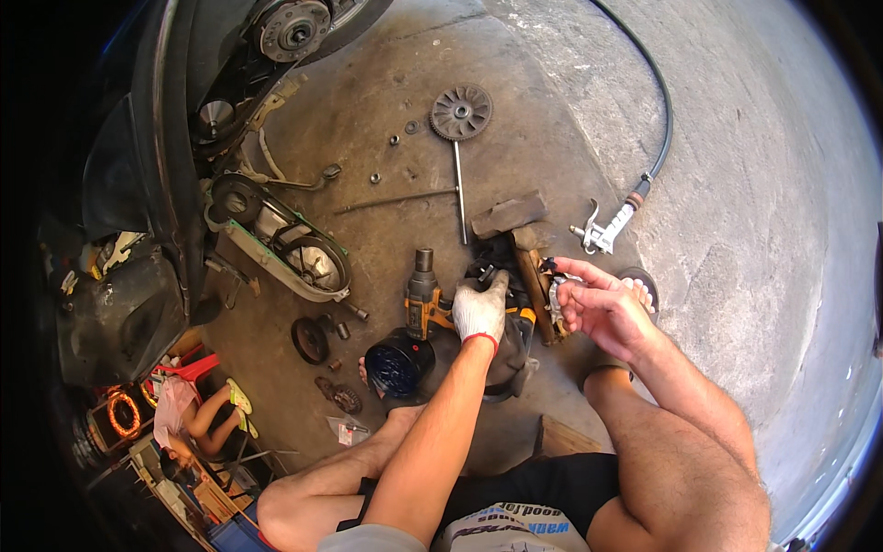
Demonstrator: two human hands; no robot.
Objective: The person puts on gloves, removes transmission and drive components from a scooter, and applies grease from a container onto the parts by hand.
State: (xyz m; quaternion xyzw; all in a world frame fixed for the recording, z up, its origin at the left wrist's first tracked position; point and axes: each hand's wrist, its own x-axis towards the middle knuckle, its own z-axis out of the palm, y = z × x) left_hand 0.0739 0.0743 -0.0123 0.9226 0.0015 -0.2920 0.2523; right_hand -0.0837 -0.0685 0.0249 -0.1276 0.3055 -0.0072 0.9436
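Note:
My left hand (480,311), in a white knit glove with a red cuff, is closed at the fingertips around a small dark part with a shiny metal end; its kind is hard to make out. Below that hand lies a dark, bulky object, mostly covered. A yellow and black impact wrench (421,308) with a long socket stands just left of the glove. My bare right hand (605,311) is curled beside a worn wooden block (532,285). Its finger and thumb are near a small black piece (549,265) and a silvery piece, both partly hidden.
A round black container (399,362) sits by my left foot. Farther left are an opened engine cover (285,244) and a vehicle (166,166). A finned pulley (462,112) with a rod lies ahead, an air blow gun (607,228) at right. Another person (198,414) is at lower left.

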